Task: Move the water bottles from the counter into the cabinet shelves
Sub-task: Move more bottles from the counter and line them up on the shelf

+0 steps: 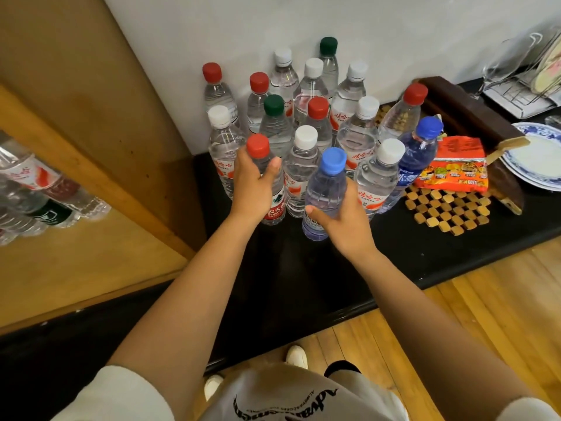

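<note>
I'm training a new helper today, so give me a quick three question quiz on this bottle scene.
1. True or false: each hand grips a bottle.
2. What cap colour has the bottle in the right hand: A red, B blue, C green?
3. Fill in: bottles already in the cabinet lie on their ____.

Key:
1. True; the left hand grips the red-capped bottle.
2. B, the blue-capped bottle.
3. Sides.

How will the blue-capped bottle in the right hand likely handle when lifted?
The blue-capped bottle looks full, so probably heavy for its size. Its ribbed sides should help the right hand grip it. Tall and narrow, it may tip if set down carelessly.
</note>
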`<control>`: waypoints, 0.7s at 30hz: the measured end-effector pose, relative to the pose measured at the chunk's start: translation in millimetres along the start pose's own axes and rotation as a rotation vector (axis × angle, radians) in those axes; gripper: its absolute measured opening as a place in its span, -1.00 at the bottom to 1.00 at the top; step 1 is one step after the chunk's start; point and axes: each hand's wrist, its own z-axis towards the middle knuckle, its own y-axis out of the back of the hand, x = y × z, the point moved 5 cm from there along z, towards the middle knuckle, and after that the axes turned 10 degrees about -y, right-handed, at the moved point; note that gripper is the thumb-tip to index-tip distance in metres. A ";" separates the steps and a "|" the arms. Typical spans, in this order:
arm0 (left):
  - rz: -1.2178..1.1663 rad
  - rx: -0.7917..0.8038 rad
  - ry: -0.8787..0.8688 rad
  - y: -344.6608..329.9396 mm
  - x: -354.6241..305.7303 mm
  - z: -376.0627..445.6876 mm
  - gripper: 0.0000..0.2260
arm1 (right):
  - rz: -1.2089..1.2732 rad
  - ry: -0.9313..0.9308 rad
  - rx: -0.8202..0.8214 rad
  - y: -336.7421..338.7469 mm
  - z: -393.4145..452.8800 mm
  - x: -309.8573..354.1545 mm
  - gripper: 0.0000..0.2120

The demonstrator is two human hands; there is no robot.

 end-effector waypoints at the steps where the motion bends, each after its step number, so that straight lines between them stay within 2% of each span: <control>1: -0.010 0.026 -0.005 1.0 -0.5 -1.5 -0.62 | -0.009 0.002 0.017 0.9 0.8 -0.7 -0.31; 5: -0.019 0.121 -0.031 7.8 -2.7 -15.1 -0.58 | -0.003 -0.005 0.113 4.5 2.1 -2.8 -0.33; 11: -0.061 0.234 -0.066 25.1 -9.4 -54.9 -0.71 | -0.016 -0.033 0.237 -2.1 -14.4 -8.4 -0.35; 18: -0.043 0.284 -0.031 57.1 -7.4 -115.5 -0.77 | -0.052 -0.001 0.369 -23.7 -52.0 -6.8 -0.37; 21: -0.075 0.317 -0.007 75.6 -7.5 -135.5 -0.72 | -0.087 0.027 0.450 -40.2 -70.0 1.7 -0.37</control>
